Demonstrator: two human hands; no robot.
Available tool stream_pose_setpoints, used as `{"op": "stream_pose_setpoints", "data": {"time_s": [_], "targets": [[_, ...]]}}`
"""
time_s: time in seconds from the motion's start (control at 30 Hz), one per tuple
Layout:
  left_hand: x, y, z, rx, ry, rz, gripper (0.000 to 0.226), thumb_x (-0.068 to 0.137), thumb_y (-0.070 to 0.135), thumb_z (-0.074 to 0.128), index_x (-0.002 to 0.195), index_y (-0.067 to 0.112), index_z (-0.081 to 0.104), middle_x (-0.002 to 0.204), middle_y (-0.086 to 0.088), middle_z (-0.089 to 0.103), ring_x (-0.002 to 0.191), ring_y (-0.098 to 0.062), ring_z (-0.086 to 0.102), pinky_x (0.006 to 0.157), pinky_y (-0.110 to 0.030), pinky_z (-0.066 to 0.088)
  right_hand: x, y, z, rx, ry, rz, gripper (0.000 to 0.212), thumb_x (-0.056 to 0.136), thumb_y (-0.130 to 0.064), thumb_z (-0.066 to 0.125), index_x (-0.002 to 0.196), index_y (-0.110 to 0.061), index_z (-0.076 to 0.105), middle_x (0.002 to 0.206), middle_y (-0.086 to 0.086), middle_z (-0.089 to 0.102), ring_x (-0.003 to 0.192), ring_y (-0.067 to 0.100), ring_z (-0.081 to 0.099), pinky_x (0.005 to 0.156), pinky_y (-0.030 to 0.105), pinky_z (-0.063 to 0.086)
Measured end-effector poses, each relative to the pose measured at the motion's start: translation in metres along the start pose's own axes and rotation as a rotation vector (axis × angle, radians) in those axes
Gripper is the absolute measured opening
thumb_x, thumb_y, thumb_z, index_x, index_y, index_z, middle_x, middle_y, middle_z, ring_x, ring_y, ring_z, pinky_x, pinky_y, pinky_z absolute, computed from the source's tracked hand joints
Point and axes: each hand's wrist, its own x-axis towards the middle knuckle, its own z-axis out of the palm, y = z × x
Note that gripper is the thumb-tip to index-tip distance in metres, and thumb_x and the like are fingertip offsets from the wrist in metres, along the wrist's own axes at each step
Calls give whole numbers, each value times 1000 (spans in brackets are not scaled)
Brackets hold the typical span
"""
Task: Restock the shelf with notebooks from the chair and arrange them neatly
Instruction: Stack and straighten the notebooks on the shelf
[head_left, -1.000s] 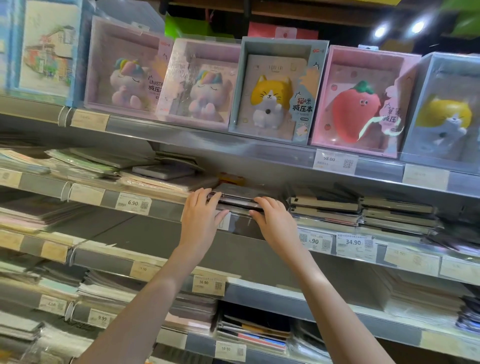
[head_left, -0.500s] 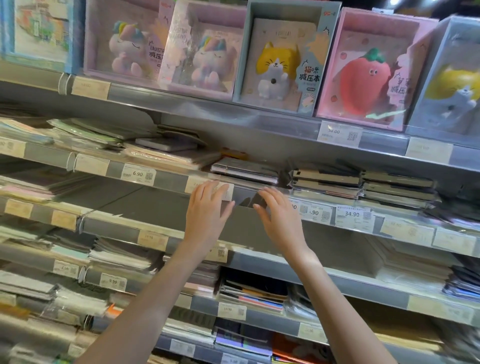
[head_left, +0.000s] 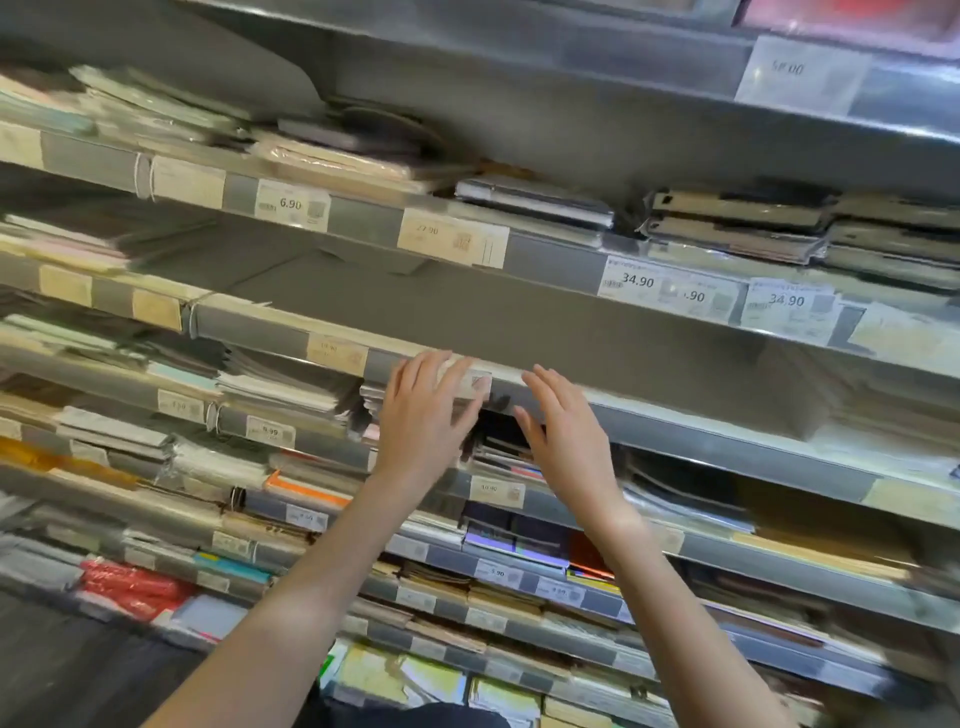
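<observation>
A small stack of dark notebooks (head_left: 535, 200) lies flat on an upper grey shelf (head_left: 550, 260), above its price strip. My left hand (head_left: 423, 415) and my right hand (head_left: 563, 431) hang in front of a lower shelf edge, fingers straight and spread, holding nothing. Both are well below the dark notebooks and apart from them. The chair is not in view.
Tiered grey shelves (head_left: 675, 431) carry flat stacks of notebooks with price tags. More dark notebooks (head_left: 737, 223) lie right of the stack. A broad bare shelf section (head_left: 467, 312) sits above my hands. Colourful books (head_left: 514, 540) fill the lower tiers.
Both hands let go of the dark notebooks and dropped away from the upper shelf edge to a lower tier. The view tilted downward, so the boxed toys left the frame.
</observation>
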Motion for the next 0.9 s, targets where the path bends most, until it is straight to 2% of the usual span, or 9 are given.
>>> {"op": "stream_pose_setpoints", "data": {"time_s": [0.17, 0.43, 0.57, 0.77, 0.83, 0.9], "targets": [[-48, -18, 26, 11, -136, -36, 46, 89, 38, 52, 130, 18, 49, 133, -4, 49, 126, -22, 39, 107, -38, 28, -41, 5, 44, 18, -100, 40, 44, 95, -30, 50, 135, -14, 44, 144, 5, 42, 136, 19, 34, 112, 42, 29], [-151, -58, 71, 11, -305, -90, 41, 88, 33, 58, 124, 15, 54, 125, -8, 54, 121, -27, 45, 103, -40, 34, -116, 14, 127, 15, -283, 103, 43, 94, -26, 52, 133, -9, 47, 140, 10, 46, 132, 25, 39, 110, 43, 31], [-211, -83, 93, 24, -426, -142, 42, 88, 34, 56, 125, 14, 53, 128, -7, 53, 122, -27, 44, 105, -40, 31, -162, 21, 175, 23, -361, 139, 40, 90, -21, 58, 126, -4, 53, 133, 17, 52, 124, 33, 47, 105, 49, 37], [-305, -114, 121, 51, -630, -264, 43, 88, 34, 56, 125, 13, 54, 128, -9, 52, 122, -29, 44, 108, -43, 30, -236, 23, 237, 79, -524, 198, 40, 88, -20, 58, 122, 1, 55, 127, 21, 55, 116, 39, 52, 96, 53, 43], [-336, -123, 129, 44, -669, -295, 42, 86, 30, 60, 123, 12, 55, 125, -10, 55, 119, -30, 46, 106, -44, 33, -259, 22, 255, 85, -581, 213, 39, 89, -21, 58, 122, 1, 55, 129, 21, 54, 117, 39, 51, 98, 51, 42], [-367, -131, 135, 47, -698, -337, 42, 85, 29, 62, 123, 12, 56, 124, -9, 55, 117, -30, 48, 104, -43, 33, -282, 20, 274, 96, -663, 236, 42, 93, -25, 52, 130, -4, 50, 138, 16, 47, 126, 35, 43, 106, 47, 35]]}}
